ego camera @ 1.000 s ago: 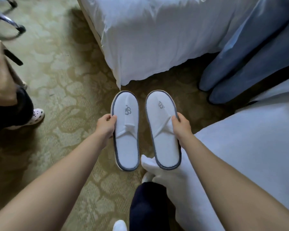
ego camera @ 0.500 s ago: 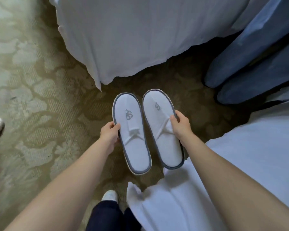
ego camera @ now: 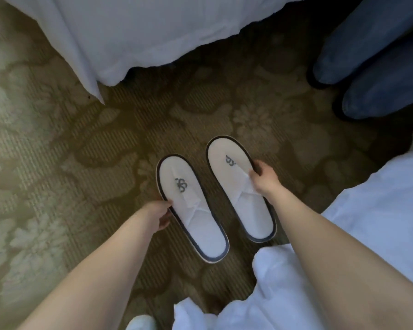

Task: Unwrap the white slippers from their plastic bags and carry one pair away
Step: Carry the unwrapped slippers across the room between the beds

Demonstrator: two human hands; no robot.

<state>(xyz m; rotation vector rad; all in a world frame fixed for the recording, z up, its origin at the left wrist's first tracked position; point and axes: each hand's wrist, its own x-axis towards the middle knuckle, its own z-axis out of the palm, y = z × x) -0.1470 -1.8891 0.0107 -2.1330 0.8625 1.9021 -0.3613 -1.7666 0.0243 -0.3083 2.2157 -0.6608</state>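
Observation:
Two white slippers with dark grey rims and a grey logo are held low over the patterned carpet, toes pointing away from me. My left hand (ego camera: 158,214) grips the left slipper (ego camera: 196,220) at its left rim. My right hand (ego camera: 264,178) pinches the right slipper (ego camera: 236,184) at its right rim and strap. The slippers are a little apart, the right one further forward. No plastic bag is in view.
White bedding (ego camera: 138,32) hangs down at the top. Another white sheet (ego camera: 379,222) fills the lower right. Blue fabric (ego camera: 372,55) drapes at the upper right. Patterned carpet (ego camera: 57,163) spreads between and to the left. My own foot (ego camera: 141,323) shows at the bottom edge.
Both hands have lowered the slippers toward the carpet and spread them apart. The view has shifted right, so the other person at the left is out of frame.

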